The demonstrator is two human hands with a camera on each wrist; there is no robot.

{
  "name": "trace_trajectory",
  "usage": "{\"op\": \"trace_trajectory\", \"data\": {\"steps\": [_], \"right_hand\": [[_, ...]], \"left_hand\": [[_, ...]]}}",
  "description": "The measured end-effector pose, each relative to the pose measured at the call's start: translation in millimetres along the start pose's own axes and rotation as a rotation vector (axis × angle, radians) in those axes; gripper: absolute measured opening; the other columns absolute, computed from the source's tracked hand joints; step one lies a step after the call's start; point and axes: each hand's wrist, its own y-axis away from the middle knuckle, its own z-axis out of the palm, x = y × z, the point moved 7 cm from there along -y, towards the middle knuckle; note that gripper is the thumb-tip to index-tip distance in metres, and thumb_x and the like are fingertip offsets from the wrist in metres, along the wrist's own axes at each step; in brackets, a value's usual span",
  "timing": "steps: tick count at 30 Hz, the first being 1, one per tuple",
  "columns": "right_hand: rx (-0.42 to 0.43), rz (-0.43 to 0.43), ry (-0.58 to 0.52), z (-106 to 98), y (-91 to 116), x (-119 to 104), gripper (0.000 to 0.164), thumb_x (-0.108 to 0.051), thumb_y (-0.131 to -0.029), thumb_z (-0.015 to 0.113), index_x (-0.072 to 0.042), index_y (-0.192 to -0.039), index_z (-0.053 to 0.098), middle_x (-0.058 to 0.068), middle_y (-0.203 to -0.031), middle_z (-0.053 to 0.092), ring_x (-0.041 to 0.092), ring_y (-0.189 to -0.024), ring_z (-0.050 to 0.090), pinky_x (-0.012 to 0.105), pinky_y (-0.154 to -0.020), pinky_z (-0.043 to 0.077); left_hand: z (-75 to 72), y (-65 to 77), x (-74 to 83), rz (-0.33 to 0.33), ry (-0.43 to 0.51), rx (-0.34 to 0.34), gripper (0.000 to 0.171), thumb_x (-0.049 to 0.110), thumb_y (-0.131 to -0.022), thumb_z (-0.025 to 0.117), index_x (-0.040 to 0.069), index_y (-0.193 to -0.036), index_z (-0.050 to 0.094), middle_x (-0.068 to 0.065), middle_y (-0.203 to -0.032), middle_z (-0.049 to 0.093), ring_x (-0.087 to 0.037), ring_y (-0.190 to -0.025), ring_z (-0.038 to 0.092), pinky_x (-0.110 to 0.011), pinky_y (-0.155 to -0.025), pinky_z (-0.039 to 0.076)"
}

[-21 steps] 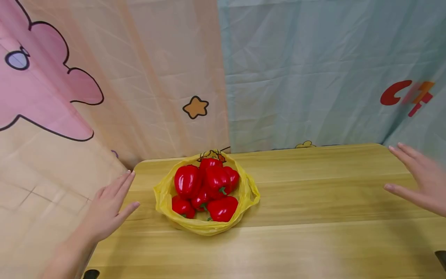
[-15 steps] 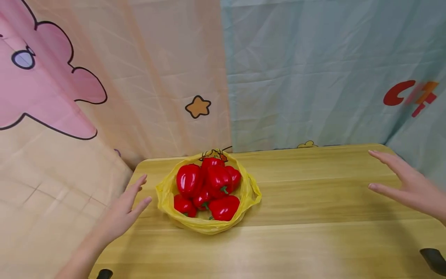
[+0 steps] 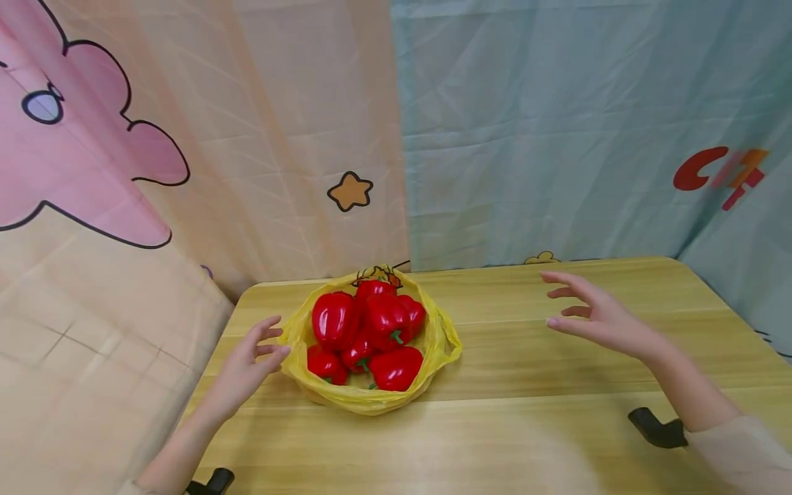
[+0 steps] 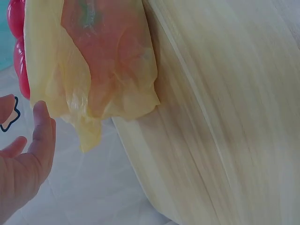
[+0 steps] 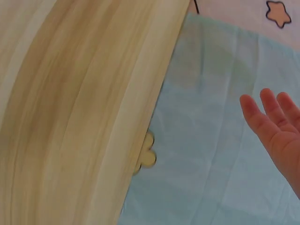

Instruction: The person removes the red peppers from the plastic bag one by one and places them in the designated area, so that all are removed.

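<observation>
So the yellow bag point(image 3: 371, 404) sits toward the left of the wooden table point(image 3: 526, 440), mouth up, loaded with red peppers point(image 3: 336, 322). Left hand point(image 3: 243, 369) is right by its left side, fingers loosely bent around nothing; I can't tell if the tips touch the plastic. Right hand point(image 3: 605, 321) hangs well apart on the other side, fingers relaxed, thumb apart, nothing held. Looks to me like a reach for the bag, so I'd bring the right hand to the loop point(image 3: 456, 350) on that side and take both sides together. The plastic seems thin, and tugging just 1 side could tip peppers out.

View-wise, the head cam gives you the peppers from above. Left wrist cam gets the bag's outer wall, red showing through. Right wrist cam has no bag at all, just table, curtain point(image 5: 201, 178) and fingers.
</observation>
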Motion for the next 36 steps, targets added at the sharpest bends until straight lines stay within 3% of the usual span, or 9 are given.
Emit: {"op": "trace_trajectory", "data": {"steps": [4, 10, 21, 29, 36], "right_hand": [[-0.067, 0.016, -0.111, 23, -21, -3, 0.065, -0.014, -0.087, 0.067, -0.018, -0.143, 0.034, 0.007, -0.141, 0.036, 0.010, -0.117, 0.046, 0.025, -0.083, 0.049], [-0.153, 0.015, -0.218, 56, -52, -14, 0.066, -0.019, -0.085, 0.069, -0.018, -0.141, 0.036, 0.007, -0.141, 0.037, 0.028, -0.120, 0.045, 0.035, -0.088, 0.048], [-0.268, 0.016, -0.304, 111, -91, -35, 0.064, -0.024, -0.085, 0.068, -0.013, -0.141, 0.038, 0.012, -0.138, 0.040, 0.032, -0.119, 0.046, 0.045, -0.092, 0.046], [-0.293, 0.019, -0.328, 144, -112, -39, 0.060, -0.024, -0.085, 0.069, -0.016, -0.138, 0.042, 0.010, -0.136, 0.044, 0.028, -0.115, 0.049, 0.040, -0.088, 0.049], [-0.312, 0.007, -0.366, 162, -123, -49, 0.061, -0.021, -0.085, 0.068, -0.008, -0.138, 0.041, 0.009, -0.135, 0.045, 0.029, -0.115, 0.048, 0.037, -0.084, 0.050]], "left_hand": [[3.5, -2.6, -3.8, -0.020, 0.004, -0.009, 0.058, 0.017, -0.092, 0.060, 0.001, -0.140, 0.032, -0.028, -0.129, 0.045, -0.037, -0.104, 0.055, -0.030, -0.072, 0.055], [5.8, -6.0, -4.7, -0.039, -0.003, -0.018, 0.056, 0.015, -0.091, 0.061, 0.000, -0.139, 0.035, -0.026, -0.127, 0.046, -0.037, -0.104, 0.054, -0.031, -0.073, 0.054], [9.8, -7.9, -7.8, -0.112, 0.039, -0.039, 0.054, 0.014, -0.092, 0.059, -0.001, -0.138, 0.036, -0.027, -0.129, 0.044, -0.039, -0.109, 0.053, -0.033, -0.077, 0.054], [11.1, -9.2, -10.6, -0.124, 0.070, -0.049, 0.053, 0.011, -0.092, 0.059, -0.002, -0.138, 0.036, -0.027, -0.126, 0.046, -0.035, -0.104, 0.056, -0.032, -0.076, 0.054], [11.6, -9.6, -12.9, -0.125, 0.068, -0.047, 0.053, 0.009, -0.091, 0.059, -0.003, -0.138, 0.036, -0.027, -0.124, 0.048, -0.033, -0.102, 0.058, -0.031, -0.075, 0.054]]}}
